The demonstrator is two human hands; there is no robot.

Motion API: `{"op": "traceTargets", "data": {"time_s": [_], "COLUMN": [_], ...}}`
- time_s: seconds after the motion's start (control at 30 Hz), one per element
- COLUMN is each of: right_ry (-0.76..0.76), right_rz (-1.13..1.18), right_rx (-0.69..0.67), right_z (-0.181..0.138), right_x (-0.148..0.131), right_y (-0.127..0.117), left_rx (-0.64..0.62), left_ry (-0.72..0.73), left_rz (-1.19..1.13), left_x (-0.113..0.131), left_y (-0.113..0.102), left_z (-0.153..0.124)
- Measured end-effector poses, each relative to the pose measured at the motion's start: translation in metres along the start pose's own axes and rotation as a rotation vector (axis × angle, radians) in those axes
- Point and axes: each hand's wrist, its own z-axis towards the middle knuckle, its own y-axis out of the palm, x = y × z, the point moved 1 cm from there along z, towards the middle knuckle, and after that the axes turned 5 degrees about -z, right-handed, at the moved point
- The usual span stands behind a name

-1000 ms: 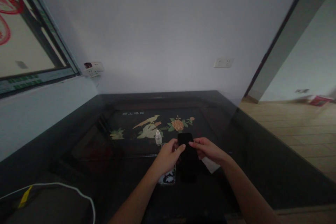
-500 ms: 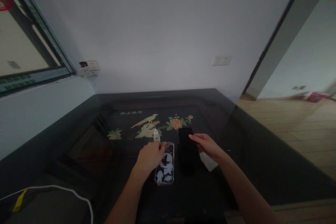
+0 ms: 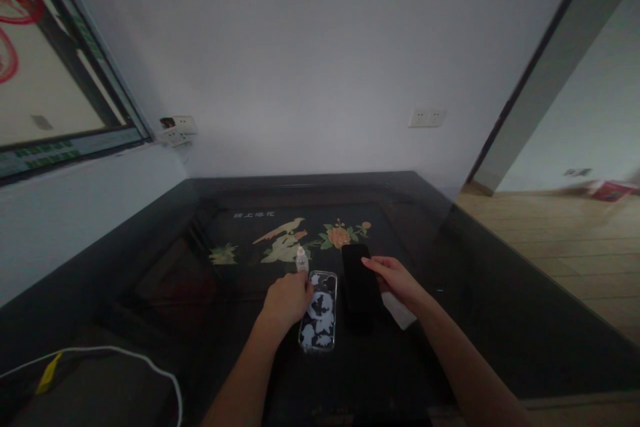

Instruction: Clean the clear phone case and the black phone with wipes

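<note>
A black phone point(image 3: 358, 287) lies screen-up on the dark glass table point(image 3: 500, 320). My right hand point(image 3: 395, 278) rests on its right edge with the fingers stretched over it. Left of the phone lies a clear phone case point(image 3: 319, 311) printed with pale leaf shapes. My left hand point(image 3: 287, 297) is curled at the case's upper left edge, just below a small white dropper bottle point(image 3: 301, 259) that stands upright. What the curled fingers grip is hidden from me. A white cloth or paper point(image 3: 400, 310) peeks out under my right wrist.
The table bears an inlaid bird and flower picture point(image 3: 300, 240) at its middle. A dark bag with a white cord point(image 3: 100, 380) sits at the near left. A wall with sockets point(image 3: 426, 118) stands behind; wooden floor point(image 3: 560, 240) opens to the right.
My left hand left the phone and moved down-left to the clear case. The phone came down flat on the table, with my right hand still on it.
</note>
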Motion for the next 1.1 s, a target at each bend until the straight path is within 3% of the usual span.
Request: {"op": "traceTargets", "data": {"time_s": [0.23, 0.43, 0.53, 0.77, 1.1], "right_ry": [-0.023, -0.031, -0.029, -0.038, -0.018], "right_rz": [0.002, -0.006, -0.015, -0.082, -0.152], "right_rx": [-0.003, -0.023, -0.036, -0.07, -0.076], "right_z": [0.002, 0.003, 0.004, 0.0, -0.005], "right_x": [0.004, 0.006, 0.007, 0.004, -0.002], "right_y": [0.002, 0.005, 0.006, 0.01, 0.014], "left_rx": [0.035, 0.035, -0.061, -0.089, -0.161], "left_ry": [0.09, 0.192, 0.128, -0.029, -0.038], "left_rz": [-0.285, -0.573, -0.776, -1.213, -1.415], "left_x": [0.005, 0.011, 0.015, 0.025, 0.037], "left_y": [0.009, 0.029, 0.042, 0.058, 0.057], "left_z": [0.005, 0.01, 0.015, 0.025, 0.02]}}
